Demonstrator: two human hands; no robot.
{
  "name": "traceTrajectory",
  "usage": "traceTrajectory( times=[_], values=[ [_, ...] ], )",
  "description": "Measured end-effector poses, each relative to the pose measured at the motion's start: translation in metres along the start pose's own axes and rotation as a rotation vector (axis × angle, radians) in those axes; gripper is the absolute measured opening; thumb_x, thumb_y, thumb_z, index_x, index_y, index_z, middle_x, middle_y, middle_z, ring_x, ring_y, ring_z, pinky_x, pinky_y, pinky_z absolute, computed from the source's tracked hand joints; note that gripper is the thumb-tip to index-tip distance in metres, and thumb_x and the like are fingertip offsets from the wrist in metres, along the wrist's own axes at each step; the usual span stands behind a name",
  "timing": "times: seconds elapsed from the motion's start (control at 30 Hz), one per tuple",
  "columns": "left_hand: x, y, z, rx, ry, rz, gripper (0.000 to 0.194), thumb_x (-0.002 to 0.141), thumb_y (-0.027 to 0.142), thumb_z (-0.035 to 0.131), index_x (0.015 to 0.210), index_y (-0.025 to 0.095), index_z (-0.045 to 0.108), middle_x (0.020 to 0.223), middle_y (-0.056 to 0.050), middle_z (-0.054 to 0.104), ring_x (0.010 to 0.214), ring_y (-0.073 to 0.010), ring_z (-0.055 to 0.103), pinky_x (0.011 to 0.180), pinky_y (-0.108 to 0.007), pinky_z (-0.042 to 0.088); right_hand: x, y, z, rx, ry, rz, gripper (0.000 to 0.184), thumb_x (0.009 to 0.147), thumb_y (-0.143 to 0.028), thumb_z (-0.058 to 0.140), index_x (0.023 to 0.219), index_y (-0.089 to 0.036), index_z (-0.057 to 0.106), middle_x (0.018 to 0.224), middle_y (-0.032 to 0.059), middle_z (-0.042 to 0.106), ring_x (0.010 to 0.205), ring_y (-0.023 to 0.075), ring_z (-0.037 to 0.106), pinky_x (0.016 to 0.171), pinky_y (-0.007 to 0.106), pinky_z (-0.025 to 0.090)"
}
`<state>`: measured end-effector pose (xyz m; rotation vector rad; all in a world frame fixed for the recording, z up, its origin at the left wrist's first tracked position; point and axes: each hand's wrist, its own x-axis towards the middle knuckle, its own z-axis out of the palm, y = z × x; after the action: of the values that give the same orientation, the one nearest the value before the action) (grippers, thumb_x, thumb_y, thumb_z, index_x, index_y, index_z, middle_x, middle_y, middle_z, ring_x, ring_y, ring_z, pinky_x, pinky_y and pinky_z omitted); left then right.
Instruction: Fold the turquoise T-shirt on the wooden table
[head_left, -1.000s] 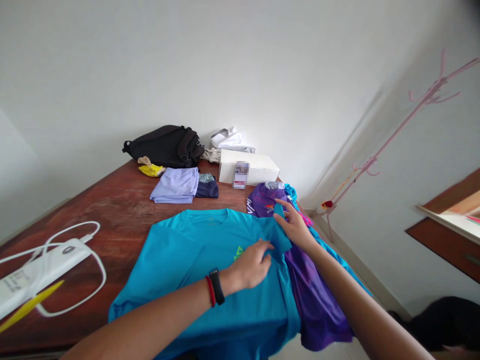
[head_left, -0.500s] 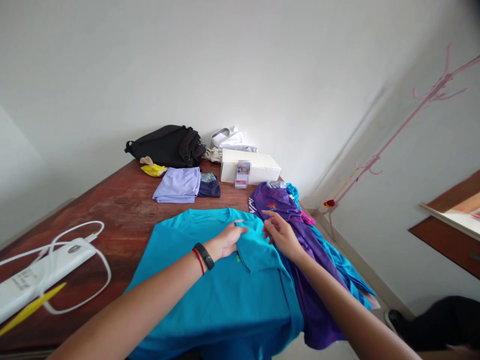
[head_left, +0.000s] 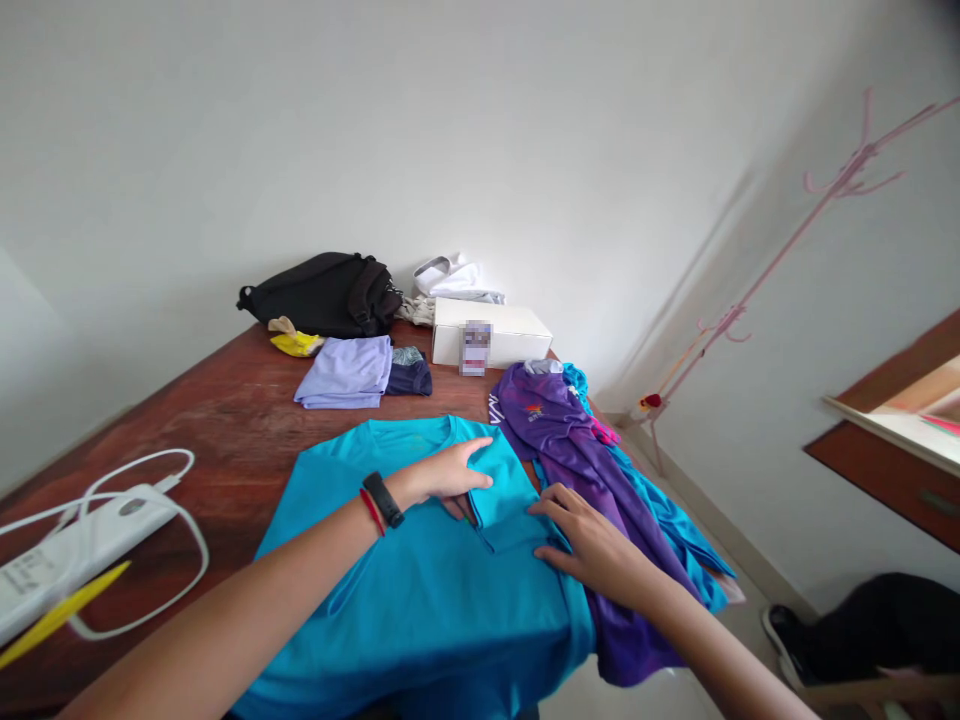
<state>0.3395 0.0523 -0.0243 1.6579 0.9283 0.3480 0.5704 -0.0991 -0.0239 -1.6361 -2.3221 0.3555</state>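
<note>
A turquoise T-shirt lies spread on the table before me, its neckline at the far side and its lower part hanging over the near edge. Its right-hand sleeve is folded inward over the body. At the inner end of that sleeve is my left hand, thumb and forefinger stretched apart on the cloth; its other fingers are partly hidden. My right hand rests on the shirt's right side near the fold, fingers bent but apart. A purple garment lies just beyond my right hand.
Left on the table are a white power strip with looped cable and a yellow strip-like thing. Farther back lie folded lilac cloth, a black bag and a white box. A pink coat stand leans right.
My right hand has come down and nearer onto the shirt's right side. My left thumb and forefinger have spread apart at the folded sleeve. The view has shifted slightly.
</note>
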Motion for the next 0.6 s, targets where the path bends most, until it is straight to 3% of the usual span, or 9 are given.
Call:
traceTrajectory(
  times=[0.1,0.2,0.3,0.43,0.6],
  values=[
    [0.005,0.007,-0.011,0.147,-0.009,-0.035,0.094,0.077,0.040,0.074,0.157,0.025,0.026,0.079,-0.002,0.068,0.058,-0.0193,0.064,0.050,-0.025,0.050,-0.011,0.002,0.006,-0.058,0.066,0.025,0.033,0.092,-0.029,0.063,0.124,-0.024,0.059,0.121,0.0113,0.056,0.109,0.0286,0.059,0.094,0.044,0.051],
    [0.027,0.011,-0.016,0.305,0.084,0.022,0.071,0.083,0.042,0.068,0.146,0.021,0.045,0.069,0.001,0.063,0.055,-0.0163,0.059,0.048,-0.022,0.045,-0.015,0.004,0.010,-0.089,0.122,0.060,0.024,0.093,-0.025,0.059,0.117,-0.022,0.060,0.113,0.0110,0.059,0.102,0.0281,0.061,0.090,0.045,0.052],
    [0.052,0.012,-0.014,0.376,0.095,0.036,0.053,0.086,0.042,0.064,0.132,0.015,0.057,0.064,0.001,0.061,0.053,-0.0153,0.056,0.049,-0.022,0.043,-0.016,0.005,0.012,-0.112,0.127,0.106,0.014,0.094,-0.023,0.056,0.107,-0.021,0.061,0.101,0.0091,0.061,0.095,0.0271,0.062,0.086,0.043,0.053],
    [0.079,0.014,-0.003,0.460,0.085,0.105,0.051,0.087,0.038,0.064,0.132,0.016,0.058,0.080,-0.004,0.069,0.065,-0.0174,0.063,0.057,-0.024,0.047,-0.018,0.008,0.014,-0.126,0.128,0.081,0.014,0.097,-0.023,0.050,0.102,-0.021,0.063,0.096,0.0079,0.062,0.092,0.0251,0.063,0.083,0.039,0.052],
    [0.092,0.016,0.004,0.627,0.114,0.200,0.042,0.074,0.025,0.078,0.114,0.020,0.067,0.114,-0.010,0.071,0.107,-0.0265,0.064,0.085,-0.028,0.047,-0.019,0.008,0.015,-0.124,0.131,0.045,0.019,0.099,-0.026,0.049,0.098,-0.021,0.067,0.093,0.0077,0.063,0.090,0.0231,0.062,0.082,0.037,0.052]
  ],
)
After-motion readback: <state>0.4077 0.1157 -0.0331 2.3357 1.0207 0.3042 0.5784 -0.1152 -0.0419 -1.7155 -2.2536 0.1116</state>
